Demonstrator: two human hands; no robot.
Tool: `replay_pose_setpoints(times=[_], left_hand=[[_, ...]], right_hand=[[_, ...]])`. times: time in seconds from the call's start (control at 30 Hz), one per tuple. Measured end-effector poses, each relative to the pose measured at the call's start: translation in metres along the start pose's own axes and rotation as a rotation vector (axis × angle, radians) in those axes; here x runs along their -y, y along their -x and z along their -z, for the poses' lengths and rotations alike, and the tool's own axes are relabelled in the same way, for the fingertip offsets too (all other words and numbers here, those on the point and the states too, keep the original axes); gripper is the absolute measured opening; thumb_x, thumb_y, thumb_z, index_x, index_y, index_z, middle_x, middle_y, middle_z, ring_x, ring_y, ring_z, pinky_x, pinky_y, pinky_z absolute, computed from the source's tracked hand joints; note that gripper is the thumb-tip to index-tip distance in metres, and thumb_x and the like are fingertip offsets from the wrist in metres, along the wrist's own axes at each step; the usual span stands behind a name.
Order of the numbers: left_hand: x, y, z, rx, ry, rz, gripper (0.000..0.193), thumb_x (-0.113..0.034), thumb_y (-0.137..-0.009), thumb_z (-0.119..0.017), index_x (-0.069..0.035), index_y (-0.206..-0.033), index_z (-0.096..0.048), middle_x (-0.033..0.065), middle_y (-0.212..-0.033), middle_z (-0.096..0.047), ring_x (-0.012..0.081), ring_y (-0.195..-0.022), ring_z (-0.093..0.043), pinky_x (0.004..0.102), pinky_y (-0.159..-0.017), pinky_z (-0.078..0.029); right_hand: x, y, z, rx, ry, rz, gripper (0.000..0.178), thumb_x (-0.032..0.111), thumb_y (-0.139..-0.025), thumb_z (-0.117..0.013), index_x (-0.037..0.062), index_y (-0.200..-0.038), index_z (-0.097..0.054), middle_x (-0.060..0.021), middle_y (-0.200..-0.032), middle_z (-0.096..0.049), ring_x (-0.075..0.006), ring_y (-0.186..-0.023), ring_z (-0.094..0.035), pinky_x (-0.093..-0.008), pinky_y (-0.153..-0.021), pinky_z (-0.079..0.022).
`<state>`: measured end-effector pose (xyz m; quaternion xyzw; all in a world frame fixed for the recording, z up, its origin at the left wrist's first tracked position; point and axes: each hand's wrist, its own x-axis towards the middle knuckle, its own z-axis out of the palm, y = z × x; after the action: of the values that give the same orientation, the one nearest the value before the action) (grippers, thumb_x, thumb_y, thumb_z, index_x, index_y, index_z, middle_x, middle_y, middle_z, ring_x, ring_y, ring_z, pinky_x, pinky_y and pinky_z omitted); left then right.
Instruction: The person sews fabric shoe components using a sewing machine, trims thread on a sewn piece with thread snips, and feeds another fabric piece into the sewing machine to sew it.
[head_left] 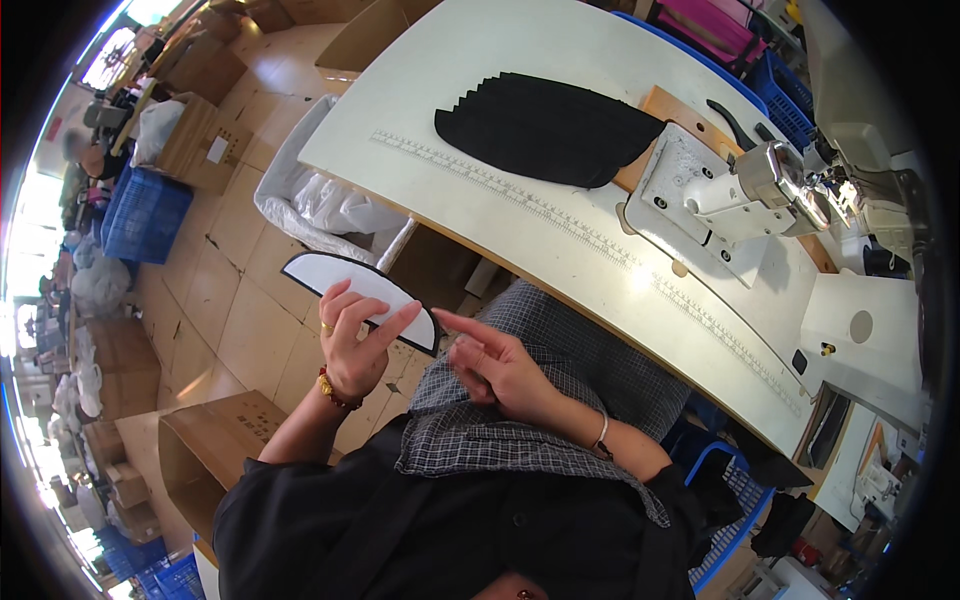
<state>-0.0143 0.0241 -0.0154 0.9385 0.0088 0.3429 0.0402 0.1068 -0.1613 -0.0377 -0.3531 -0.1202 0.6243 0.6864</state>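
My left hand [357, 335] grips a half-moon fabric piece [345, 275], white with a black bound edge, and holds it above my lap to the left. Close to the piece's right end is my right hand [495, 365], its index finger stretched toward the black edge; the other fingers are loosely bent. Whether that fingertip touches the edge I cannot tell. On the white table ahead lies a fanned stack of black fabric pieces [550, 130], left of the sewing machine [740, 200].
A ruler strip [560, 212] runs along the table [400, 75] near its front edge. A white-lined bin [330, 205] stands under its left side. Cardboard boxes [215, 440] and a blue crate [145, 215] are at left. Another person [95, 155] is far left.
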Motion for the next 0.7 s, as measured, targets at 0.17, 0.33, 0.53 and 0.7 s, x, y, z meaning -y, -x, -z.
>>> replay_pose_setpoints(times=[0.17, 0.33, 0.53, 0.7], left_hand=[[0.001, -0.001, 0.000, -0.005, 0.004, 0.006, 0.044, -0.007, -0.058, -0.063, -0.016, -0.099, -0.076, 0.0019, -0.088, -0.050, 0.0203, -0.087, -0.051, 0.0471, -0.093, -0.043], [-0.001, -0.002, -0.001, -0.014, 0.019, 0.016, 0.044, -0.006, -0.057, -0.063, -0.016, -0.098, -0.076, 0.0018, -0.088, -0.051, 0.0202, -0.087, -0.051, 0.0473, -0.094, -0.043], [0.003, 0.001, -0.002, 0.011, 0.035, 0.005, 0.043, -0.006, -0.057, -0.063, -0.017, -0.095, -0.077, 0.0022, -0.088, -0.053, 0.0198, -0.087, -0.055, 0.0482, -0.096, -0.044], [0.002, 0.002, -0.004, 0.010, 0.073, 0.032, 0.042, -0.004, -0.057, -0.064, -0.017, -0.095, -0.077, 0.0016, -0.088, -0.054, 0.0197, -0.086, -0.057, 0.0499, -0.098, -0.044]], right_hand=[[-0.004, -0.001, 0.005, -0.055, -0.041, 0.062, 0.048, 0.014, -0.100, -0.047, 0.0152, -0.147, -0.035, 0.0012, -0.076, -0.046, -0.0039, -0.053, -0.037, -0.0187, -0.045, -0.033], [-0.007, -0.002, 0.001, 0.057, 0.052, 0.001, 0.047, 0.016, -0.101, -0.048, 0.0134, -0.146, -0.036, 0.0009, -0.075, -0.045, -0.0044, -0.051, -0.037, -0.0187, -0.045, -0.033], [0.000, 0.001, 0.002, -0.009, 0.006, 0.033, 0.047, 0.015, -0.100, -0.048, 0.0149, -0.146, -0.037, 0.0038, -0.070, -0.043, -0.0035, -0.052, -0.039, -0.0181, -0.045, -0.032], [-0.002, 0.001, -0.001, 0.076, -0.014, -0.015, 0.049, 0.018, -0.100, -0.049, 0.0145, -0.147, -0.034, 0.0013, -0.071, -0.044, -0.0042, -0.052, -0.037, -0.0186, -0.045, -0.031]])
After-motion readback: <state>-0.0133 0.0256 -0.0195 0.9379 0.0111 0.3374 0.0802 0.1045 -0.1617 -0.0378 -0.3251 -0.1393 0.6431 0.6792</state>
